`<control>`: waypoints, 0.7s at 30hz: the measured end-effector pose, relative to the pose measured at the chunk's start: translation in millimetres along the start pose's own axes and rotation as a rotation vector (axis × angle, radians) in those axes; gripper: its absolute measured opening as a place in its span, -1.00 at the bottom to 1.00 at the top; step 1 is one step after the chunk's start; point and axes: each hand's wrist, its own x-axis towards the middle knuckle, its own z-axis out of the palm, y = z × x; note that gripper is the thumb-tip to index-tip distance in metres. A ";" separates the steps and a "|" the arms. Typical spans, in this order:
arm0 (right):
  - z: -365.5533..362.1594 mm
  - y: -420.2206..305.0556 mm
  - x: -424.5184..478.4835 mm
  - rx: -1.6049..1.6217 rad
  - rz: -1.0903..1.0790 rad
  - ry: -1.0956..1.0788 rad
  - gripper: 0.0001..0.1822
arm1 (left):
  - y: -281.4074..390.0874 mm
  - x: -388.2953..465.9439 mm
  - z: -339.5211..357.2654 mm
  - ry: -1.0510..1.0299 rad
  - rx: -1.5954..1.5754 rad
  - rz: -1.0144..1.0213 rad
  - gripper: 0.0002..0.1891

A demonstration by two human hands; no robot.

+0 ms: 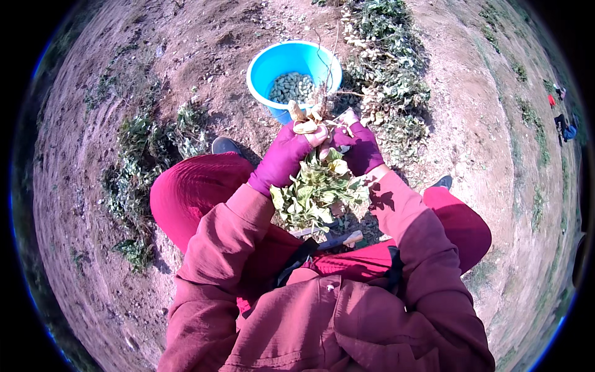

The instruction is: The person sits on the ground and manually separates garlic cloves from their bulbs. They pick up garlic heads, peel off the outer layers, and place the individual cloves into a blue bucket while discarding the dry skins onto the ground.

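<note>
My left hand, in a purple fingerless glove, is closed round a peanut plant near its roots, with several peanut pods at my thumb. The plant's leaves hang down between my forearms, roots upward. My right hand, in a matching glove, is at the same root end, its fingers on the roots and partly hidden. Just beyond my hands stands a blue plastic bucket with a layer of peanut pods at its bottom. Thin roots stick up in front of the bucket's right side.
A row of pulled peanut plants with pods lies right of the bucket. More leafy plants lie on the soil at left. A wooden-ended object is between my legs. At far right are small, unclear red and blue shapes.
</note>
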 end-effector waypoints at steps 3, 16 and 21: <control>-34.3 17.9 17.3 -0.411 0.216 0.299 -0.67 | -7.1 7.6 -13.3 0.074 0.248 -0.004 -0.77; -18.8 -49.3 85.1 -0.603 -0.025 0.145 -0.61 | -31.4 15.8 -3.8 0.279 0.145 -0.074 -0.54; -3.9 -58.6 -8.1 -0.857 -0.093 0.144 -0.81 | -26.5 7.8 -0.5 0.294 0.064 -0.195 -0.65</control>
